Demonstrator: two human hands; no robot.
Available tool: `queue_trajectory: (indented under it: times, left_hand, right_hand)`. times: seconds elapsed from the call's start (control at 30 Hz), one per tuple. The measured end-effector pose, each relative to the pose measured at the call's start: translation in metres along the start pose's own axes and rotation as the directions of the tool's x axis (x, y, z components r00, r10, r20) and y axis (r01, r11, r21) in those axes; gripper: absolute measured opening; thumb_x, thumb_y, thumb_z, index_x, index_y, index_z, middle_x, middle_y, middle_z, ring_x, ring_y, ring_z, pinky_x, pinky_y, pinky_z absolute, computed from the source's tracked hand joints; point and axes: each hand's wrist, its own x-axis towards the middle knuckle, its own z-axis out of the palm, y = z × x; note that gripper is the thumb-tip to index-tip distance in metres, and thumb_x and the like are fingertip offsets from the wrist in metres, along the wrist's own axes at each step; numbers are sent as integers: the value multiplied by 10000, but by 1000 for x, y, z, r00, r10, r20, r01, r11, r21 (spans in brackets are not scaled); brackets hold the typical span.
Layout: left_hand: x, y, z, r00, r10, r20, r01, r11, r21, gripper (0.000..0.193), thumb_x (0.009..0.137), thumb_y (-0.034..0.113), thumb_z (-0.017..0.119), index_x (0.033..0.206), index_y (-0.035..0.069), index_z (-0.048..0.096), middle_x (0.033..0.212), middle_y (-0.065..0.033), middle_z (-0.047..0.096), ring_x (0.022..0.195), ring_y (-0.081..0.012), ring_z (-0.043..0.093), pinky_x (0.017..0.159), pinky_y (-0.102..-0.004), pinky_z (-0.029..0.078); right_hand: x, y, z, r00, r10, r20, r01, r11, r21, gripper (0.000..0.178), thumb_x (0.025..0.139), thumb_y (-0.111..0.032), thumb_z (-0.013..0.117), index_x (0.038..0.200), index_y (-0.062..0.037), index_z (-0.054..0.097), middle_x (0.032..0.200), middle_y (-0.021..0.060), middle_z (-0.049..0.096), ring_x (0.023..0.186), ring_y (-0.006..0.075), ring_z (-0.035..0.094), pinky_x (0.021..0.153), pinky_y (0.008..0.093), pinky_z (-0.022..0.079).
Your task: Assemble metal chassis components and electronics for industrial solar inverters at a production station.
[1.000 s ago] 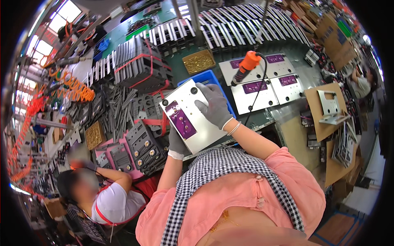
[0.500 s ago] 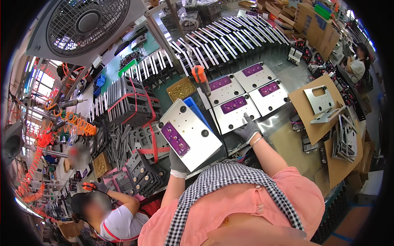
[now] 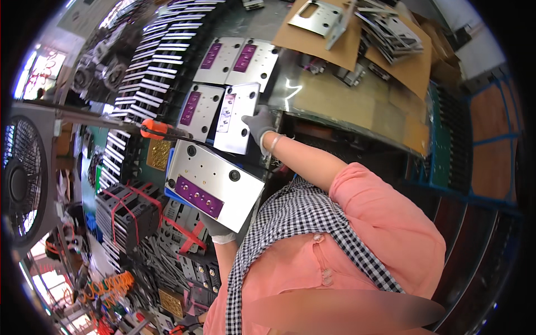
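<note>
My gloved left hand, at the near left, holds a silver metal plate from beneath, its fingers mostly hidden under it. The plate has a purple strip with small brass-coloured parts, plus two black round pieces. My gloved right hand grips the right edge of a second metal plate, thumb on top. This plate is tilted, and its strip shines with glare. Close beside it lie three similar plates: one to the left and two farther off, a left one and a right one.
An orange-ended power screwdriver hangs above the plates' left side. A box of small brass pieces and strapped stacks of dark plates stand left. Cardboard with metal parts lies far right. A grey fan is at the left edge.
The view has swung to the right. My right hand has taken hold of the near plate and tilted it up from the table. My left hand still holds its plate.
</note>
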Motion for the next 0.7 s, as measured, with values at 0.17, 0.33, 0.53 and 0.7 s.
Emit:
queue_trajectory:
  times: [0.17,0.33,0.53,0.7]
  left_hand:
    - [-2,-4,15,986,-97,133,119,978,-173,546,1073,340,395,1495,-6,373,1395,-200,552,1171,-335,640,926,-435,593]
    - [-10,-12,28,954,-90,286,40,984,174,557,1064,327,407,1519,11,341,1425,-194,527,1227,-335,605,989,-466,553]
    - [-28,-60,42,937,-192,292,141,972,189,573,1066,339,396,1538,23,317,1491,-174,468,1304,-319,547,1041,-467,514]
    - [-77,-120,72,952,-227,207,221,974,52,523,1072,247,418,1506,-35,343,1439,-192,509,1241,-298,582,1010,-423,531]
  right_hand:
    - [-9,-34,-46,960,-113,255,-18,887,461,448,874,9,677,1309,11,569,1137,128,702,1022,193,662,946,311,511]
    - [-19,-11,-165,919,-352,179,245,864,441,438,919,-27,626,1342,11,518,1169,140,682,1032,185,654,933,312,514]
    - [-15,11,-347,950,-300,-88,311,934,175,378,931,-81,617,1295,6,567,1129,143,708,1015,185,670,887,304,525]
    - [-5,45,-469,917,-191,-350,180,982,-65,326,912,-58,619,1232,2,626,1048,141,734,951,209,696,840,317,535]
